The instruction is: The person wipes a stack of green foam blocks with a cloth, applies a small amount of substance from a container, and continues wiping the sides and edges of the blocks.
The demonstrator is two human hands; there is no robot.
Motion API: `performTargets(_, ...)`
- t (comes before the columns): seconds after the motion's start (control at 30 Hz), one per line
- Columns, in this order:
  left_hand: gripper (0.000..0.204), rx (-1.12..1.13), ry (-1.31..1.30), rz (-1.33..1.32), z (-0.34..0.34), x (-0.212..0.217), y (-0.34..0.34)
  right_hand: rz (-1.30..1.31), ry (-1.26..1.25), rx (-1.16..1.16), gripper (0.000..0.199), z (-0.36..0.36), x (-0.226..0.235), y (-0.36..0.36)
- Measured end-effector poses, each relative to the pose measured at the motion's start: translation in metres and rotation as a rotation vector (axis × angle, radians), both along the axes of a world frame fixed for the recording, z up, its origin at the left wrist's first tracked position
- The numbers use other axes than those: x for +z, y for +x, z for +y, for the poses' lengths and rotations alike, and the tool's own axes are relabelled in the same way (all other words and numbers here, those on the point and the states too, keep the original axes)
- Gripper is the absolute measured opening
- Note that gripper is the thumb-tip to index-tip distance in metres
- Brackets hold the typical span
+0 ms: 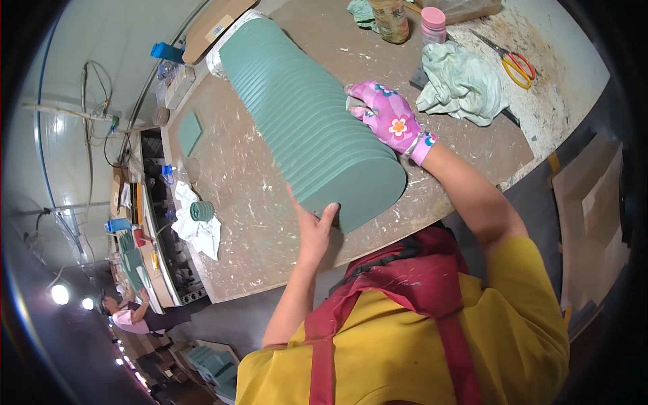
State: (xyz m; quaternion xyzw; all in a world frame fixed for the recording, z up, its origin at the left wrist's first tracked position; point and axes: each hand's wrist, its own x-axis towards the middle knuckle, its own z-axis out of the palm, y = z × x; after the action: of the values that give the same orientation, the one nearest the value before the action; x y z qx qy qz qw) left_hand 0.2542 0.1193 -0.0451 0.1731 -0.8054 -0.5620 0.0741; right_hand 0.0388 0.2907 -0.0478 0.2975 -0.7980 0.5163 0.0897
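A long row of green, round-ended panels (pixel 297 101) stands face to face across the worktable (pixel 233 196), running from the far left toward me. My bare left hand (pixel 312 233) grips the nearest panel at its lower left, thumb on the front face and the other fingers mostly hidden behind the edge. On the row's right side is my right hand (pixel 391 121), in a pink flowered glove. Its fingers are bent round a small pale piece (pixel 352 103) against the panel edges; what kind of thing it is I cannot make out.
Right of the row lie a crumpled pale green cloth (pixel 462 84) and scissors (pixel 513 66). Behind them stand a pink-lidded jar (pixel 433 28) and a brownish jar (pixel 391 21). Leftward are a flat green piece (pixel 190 133) and a green coil (pixel 202 211) on white paper (pixel 197 233). Another person (pixel 131 317) works far left.
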Motion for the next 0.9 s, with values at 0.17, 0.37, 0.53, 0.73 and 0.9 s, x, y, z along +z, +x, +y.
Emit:
performTargets(0.17,0.096,-0.004,-0.072,-0.010,-0.002,-0.002,0.000,-0.097,0.345,0.120,0.037,0.036,-0.031,-0.004)
performTargets(0.37,0.095,0.024,-0.005,-0.058,-0.001,-0.001,0.002,-0.079,-0.003,0.279,0.034,-0.007,0.045,0.022)
performTargets(0.53,0.094,-0.007,-0.098,-0.020,-0.004,-0.002,0.001,0.073,-0.035,0.428,0.031,-0.013,0.030,0.013)
performTargets(0.73,0.093,-0.057,-0.092,-0.047,-0.006,-0.008,-0.001,0.095,0.183,0.041,0.032,0.062,-0.021,0.026)
performTargets(0.9,0.094,0.029,0.004,-0.029,-0.001,0.002,0.001,0.104,0.094,0.163,0.031,0.017,0.050,0.062)
